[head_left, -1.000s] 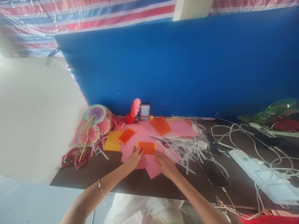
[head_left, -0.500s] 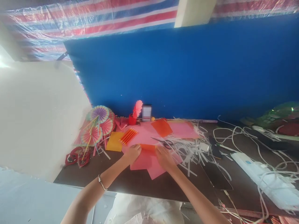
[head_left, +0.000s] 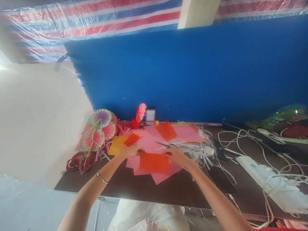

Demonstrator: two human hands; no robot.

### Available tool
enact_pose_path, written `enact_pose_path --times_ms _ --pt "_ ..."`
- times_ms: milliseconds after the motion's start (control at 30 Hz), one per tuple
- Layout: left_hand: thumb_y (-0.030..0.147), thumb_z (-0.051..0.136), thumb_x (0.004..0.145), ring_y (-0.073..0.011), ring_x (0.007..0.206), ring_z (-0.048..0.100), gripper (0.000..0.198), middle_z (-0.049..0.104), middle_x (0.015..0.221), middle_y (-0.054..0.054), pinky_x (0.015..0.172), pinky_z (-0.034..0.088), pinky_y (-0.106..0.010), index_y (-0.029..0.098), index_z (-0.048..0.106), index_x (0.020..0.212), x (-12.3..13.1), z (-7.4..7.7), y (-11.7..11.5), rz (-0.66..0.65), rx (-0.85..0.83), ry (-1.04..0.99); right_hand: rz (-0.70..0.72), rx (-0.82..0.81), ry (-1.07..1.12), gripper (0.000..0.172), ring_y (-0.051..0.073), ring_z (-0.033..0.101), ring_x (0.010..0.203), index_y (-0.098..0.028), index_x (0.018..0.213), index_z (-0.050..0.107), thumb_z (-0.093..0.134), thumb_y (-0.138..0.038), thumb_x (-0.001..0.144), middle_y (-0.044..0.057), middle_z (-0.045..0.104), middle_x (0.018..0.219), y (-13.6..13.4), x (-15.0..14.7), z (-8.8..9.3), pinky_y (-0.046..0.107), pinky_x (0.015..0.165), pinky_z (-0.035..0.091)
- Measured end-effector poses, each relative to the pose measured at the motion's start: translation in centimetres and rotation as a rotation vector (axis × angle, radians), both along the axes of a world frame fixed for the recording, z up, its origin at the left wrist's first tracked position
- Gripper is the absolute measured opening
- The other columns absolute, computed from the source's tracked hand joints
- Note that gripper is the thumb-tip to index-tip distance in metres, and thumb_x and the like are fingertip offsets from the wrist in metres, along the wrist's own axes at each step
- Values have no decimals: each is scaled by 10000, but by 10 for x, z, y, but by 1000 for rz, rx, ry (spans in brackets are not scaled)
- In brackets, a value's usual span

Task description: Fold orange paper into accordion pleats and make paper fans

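An orange paper sheet (head_left: 154, 162) lies flat on pink paper sheets (head_left: 149, 141) near the front of the dark table (head_left: 134, 187). My left hand (head_left: 131, 150) pinches its far left corner and my right hand (head_left: 175, 155) pinches its far right corner, fingers closed on the edge. A bracelet sits on my left wrist. Scissors (head_left: 163, 145) lie just beyond my right hand. A second orange sheet (head_left: 165, 131) rests farther back.
Folded orange strips (head_left: 131, 139) and a yellow sheet (head_left: 117, 145) lie left of my hands. Paper fans (head_left: 100, 126) stand at the far left, a red cup (head_left: 135, 123) at the back. White paper strips (head_left: 194, 150), cables (head_left: 243, 138) and a power strip (head_left: 269, 179) cover the right side.
The orange paper was folded small between my hands; it now lies unfolded and spread toward me, with both hands shifted back to its far corners.
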State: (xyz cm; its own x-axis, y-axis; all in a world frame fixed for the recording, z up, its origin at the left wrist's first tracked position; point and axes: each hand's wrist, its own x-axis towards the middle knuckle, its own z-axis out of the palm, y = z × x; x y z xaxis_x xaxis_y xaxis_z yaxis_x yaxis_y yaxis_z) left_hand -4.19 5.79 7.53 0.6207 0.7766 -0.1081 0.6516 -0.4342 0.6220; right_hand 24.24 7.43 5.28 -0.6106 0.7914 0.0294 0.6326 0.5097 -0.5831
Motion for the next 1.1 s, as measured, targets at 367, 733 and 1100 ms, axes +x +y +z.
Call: enact_pose_path --times_ms 367,733,1100 --pt "194 410 885 -173 955 576 288 649 965 -69 784 421 -263 196 622 1079 8 -32 2 -87 332 230 38 173 -196 282 208 606 908 -169 888 668 399 -113 822 72 681 935 15 -8 -51 350 841 439" --pt "119 412 873 -163 897 555 183 592 920 -68 766 434 -262 125 593 903 4 -49 1 -159 465 436 113 422 -360 345 198 556 942 -189 870 637 383 17 761 56 621 909 -10 -10 -39 337 883 420" --pt "31 471 809 -202 928 536 183 591 908 -109 762 435 -307 116 630 840 11 -58 -11 -274 592 558 143 501 -369 325 231 547 877 -191 803 627 399 39 775 81 608 849 -20 -18 -49 371 849 415"
